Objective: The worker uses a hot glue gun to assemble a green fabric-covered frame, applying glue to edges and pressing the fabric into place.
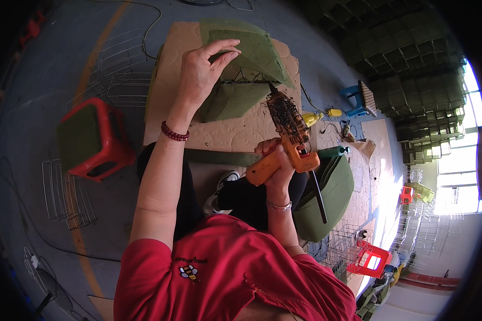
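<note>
My right hand (279, 170) grips an orange hot glue gun (292, 144) by its handle. Dark, crusted residue covers its front, and a black glue stick (319, 198) sticks out of its back. The nozzle points away from me, at the right end of a thin dark wire frame (246, 82). Green mesh fabric (257, 51) stands up from that frame, and another green panel (233, 101) lies on the near side. My left hand (206, 64) is at the mesh's left part, thumb and forefinger closed round a fold of it; the fingertips partly hide the contact.
The work lies on a cardboard-topped surface (166, 101). A red stool (110, 142) with a green top stands left, near wire racks (67, 195). Green curved panels (326, 198) lean at my right. Beyond are a yellow bottle (311, 119), a blue stool (353, 101) and stacked green boxes (407, 69).
</note>
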Motion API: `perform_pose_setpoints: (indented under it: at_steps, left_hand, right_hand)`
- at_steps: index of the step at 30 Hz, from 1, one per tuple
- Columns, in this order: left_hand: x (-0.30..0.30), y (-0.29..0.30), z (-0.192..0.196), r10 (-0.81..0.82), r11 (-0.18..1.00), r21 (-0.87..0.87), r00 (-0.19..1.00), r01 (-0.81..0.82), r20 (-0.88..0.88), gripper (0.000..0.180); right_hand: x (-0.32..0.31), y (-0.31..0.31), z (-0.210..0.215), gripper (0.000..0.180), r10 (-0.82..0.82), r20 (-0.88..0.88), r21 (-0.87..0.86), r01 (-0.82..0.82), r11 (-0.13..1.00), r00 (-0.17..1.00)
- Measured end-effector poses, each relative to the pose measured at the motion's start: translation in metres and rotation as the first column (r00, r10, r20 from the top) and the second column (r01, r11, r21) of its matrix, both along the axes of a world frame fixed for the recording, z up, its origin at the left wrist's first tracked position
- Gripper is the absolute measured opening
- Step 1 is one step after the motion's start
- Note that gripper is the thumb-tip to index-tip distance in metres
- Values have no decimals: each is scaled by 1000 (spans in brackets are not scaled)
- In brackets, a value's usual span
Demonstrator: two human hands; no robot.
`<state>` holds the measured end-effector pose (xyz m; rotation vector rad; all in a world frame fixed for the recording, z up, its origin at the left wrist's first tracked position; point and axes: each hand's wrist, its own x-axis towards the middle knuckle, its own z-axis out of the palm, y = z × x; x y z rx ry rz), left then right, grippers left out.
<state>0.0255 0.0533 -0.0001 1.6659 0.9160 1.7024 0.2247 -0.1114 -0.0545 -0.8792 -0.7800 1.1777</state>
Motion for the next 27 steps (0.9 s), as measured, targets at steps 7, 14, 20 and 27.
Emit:
perform_pose_setpoints:
  at_steps: [7, 14, 20, 27]
  left_hand:
    - [0, 0, 0, 2, 1000, 8, 1000, -2, 6, 24]
    - [1, 0, 1, 8, 1000, 13, 1000, -8, 2, 23]
    - [0, 0, 0, 22, 1000, 19, 1000, -21, -22, 23]
    - [0, 1, -1, 14, 1000, 13, 1000, -14, -11, 24]
  right_hand:
    - [2, 0, 1, 19, -37, -67, 18, 38, 999, 997]
    - [8, 3, 0, 16, -60, -4, 14, 60, 998, 998]
    - [9, 3, 2, 15, -80, -7, 36, 80, 996, 997]
    - [13, 5, -6, 17, -87, -75, 39, 90, 995, 993]
